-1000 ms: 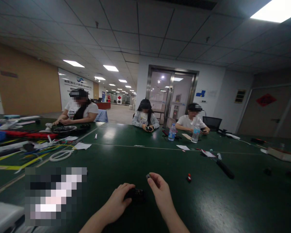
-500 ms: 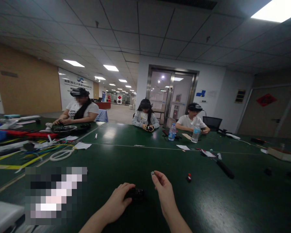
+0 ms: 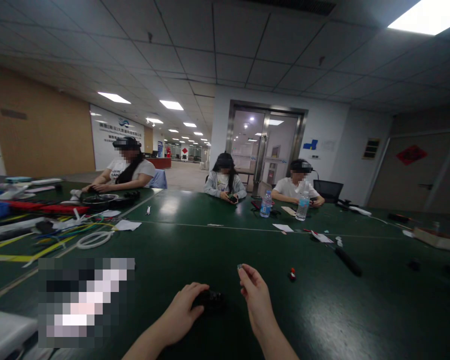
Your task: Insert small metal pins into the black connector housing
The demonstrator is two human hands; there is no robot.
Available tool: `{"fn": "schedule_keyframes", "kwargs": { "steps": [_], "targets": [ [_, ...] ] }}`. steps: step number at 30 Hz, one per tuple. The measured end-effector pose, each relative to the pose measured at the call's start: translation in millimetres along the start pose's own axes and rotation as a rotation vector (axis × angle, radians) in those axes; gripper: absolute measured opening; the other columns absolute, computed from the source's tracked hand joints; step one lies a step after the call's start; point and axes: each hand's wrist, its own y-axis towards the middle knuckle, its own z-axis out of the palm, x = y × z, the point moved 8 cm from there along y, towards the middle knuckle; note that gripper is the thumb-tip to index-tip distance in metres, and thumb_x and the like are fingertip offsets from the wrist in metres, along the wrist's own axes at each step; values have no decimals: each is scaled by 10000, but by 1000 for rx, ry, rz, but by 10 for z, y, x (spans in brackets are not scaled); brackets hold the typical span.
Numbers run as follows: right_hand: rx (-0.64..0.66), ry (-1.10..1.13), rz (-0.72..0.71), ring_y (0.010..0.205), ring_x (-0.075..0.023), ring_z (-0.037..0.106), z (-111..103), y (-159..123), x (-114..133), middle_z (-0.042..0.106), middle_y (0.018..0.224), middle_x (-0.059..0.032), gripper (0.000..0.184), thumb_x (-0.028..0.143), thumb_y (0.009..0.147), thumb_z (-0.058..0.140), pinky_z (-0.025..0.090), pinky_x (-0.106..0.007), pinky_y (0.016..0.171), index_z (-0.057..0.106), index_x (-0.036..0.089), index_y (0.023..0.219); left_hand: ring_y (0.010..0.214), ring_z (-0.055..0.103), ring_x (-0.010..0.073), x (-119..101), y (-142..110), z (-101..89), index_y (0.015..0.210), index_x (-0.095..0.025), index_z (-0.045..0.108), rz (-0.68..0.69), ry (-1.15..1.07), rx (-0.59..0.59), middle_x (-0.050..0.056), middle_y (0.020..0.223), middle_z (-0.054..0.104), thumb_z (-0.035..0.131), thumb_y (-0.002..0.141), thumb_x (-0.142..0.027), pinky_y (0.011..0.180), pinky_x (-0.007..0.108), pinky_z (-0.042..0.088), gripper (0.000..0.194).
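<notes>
The left hand (image 3: 183,306) is partly curled, with its fingers and thumb around the left end of the black device (image 3: 213,297); the covered end cannot be inspected. The device lies on the green table (image 3: 165,260), and its visible part projects to the right from the grip, long axis running roughly left to right. The right hand (image 3: 255,292) is closed in a pinch, thumb against index finger, retaining a small grey piece (image 3: 239,267). The governing relation: the piece stands apart from the device, to the right of its exposed end and farther from the wearer. Its height above the table cannot be determined, nor can its long axis. The left hand is the nearer to the device; the red part (image 3: 292,274) lies to the right, clear of both hands.
</notes>
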Motion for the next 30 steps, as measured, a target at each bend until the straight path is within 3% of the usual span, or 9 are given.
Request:
{"fn": "schedule_keyframes", "kwargs": {
  "steps": [30],
  "targets": [
    [-44, 30, 47, 763, -195, 547, -40, -36, 0, 597, 935, -37, 424, 483, 623, 637, 446, -306, 642, 600, 251, 975, 1096, 450, 200, -50, 3, -6, 1177, -245, 482, 16, 2, -9, 29, 1195, 510, 479, 745, -189, 964, 336, 315, 435]
  ]
}}
